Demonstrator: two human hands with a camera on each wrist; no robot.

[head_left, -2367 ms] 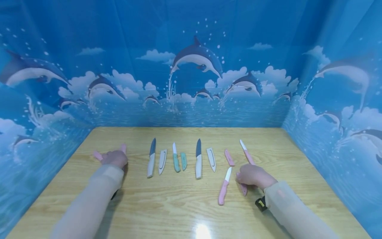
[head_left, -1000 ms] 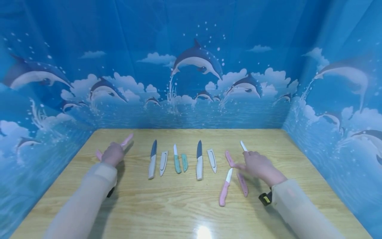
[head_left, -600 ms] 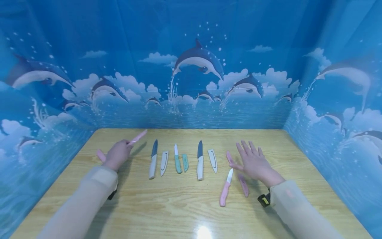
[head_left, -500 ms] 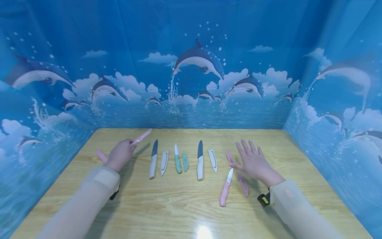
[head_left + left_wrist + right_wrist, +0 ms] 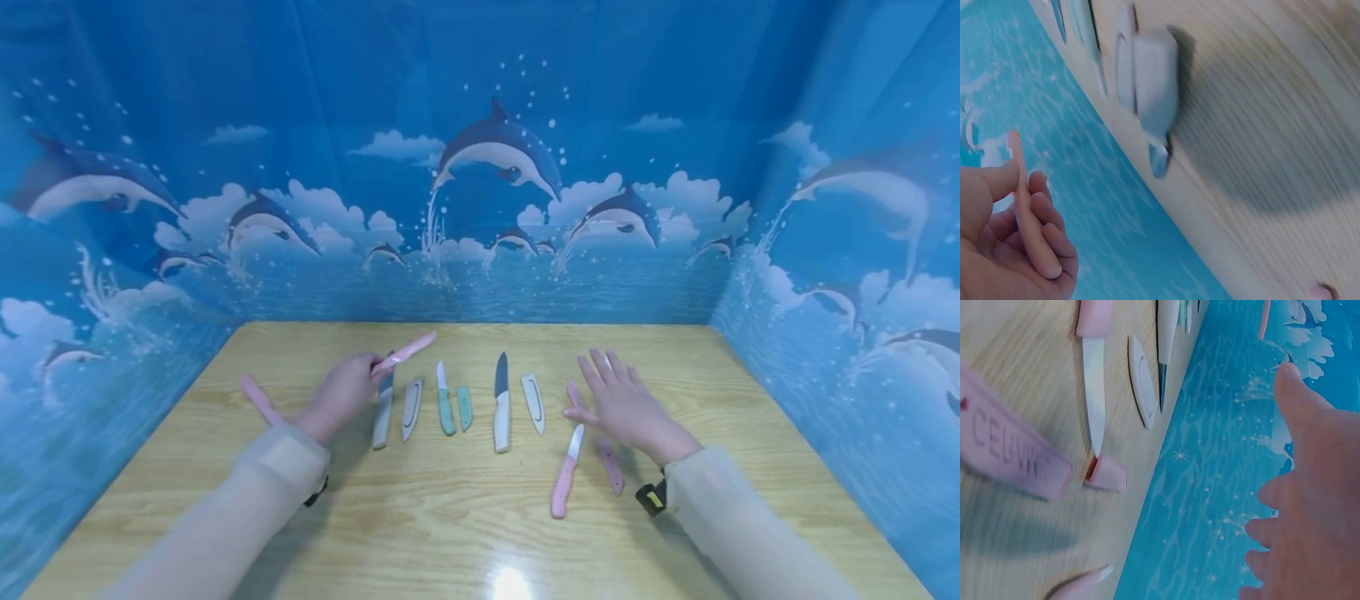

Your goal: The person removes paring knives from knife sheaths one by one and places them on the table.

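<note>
Curled fingers and thumb of my left hand [image 5: 341, 396] grip a slim pink piece [image 5: 408, 350] above the table, over the left white knife [image 5: 382, 417]. In the left wrist view it looks smooth, slightly curved and notched at one end; its exact kind is unclear. My right hand [image 5: 626, 412] is spread flat, holding nothing, over the pink knives and sheaths. Below it lie a pink-handled knife [image 5: 564, 483] and a pink sheath [image 5: 611, 471]. Another pink sheath [image 5: 573, 392] is partly covered by the thumb side. The second pink knife is mostly hidden under the hand.
A white sheath [image 5: 412, 408], a green knife [image 5: 446, 400], its green sheath [image 5: 465, 408], a second white knife [image 5: 502, 408] and its white sheath [image 5: 533, 404] lie in a row. Another pink piece [image 5: 258, 398] lies left. A blue dolphin curtain [image 5: 480, 250] borders the table.
The right hand has let go of the pink sheath, lifted and spread its fingers. The left hand has raised its pink piece and moved right, leaving the other pink piece behind.
</note>
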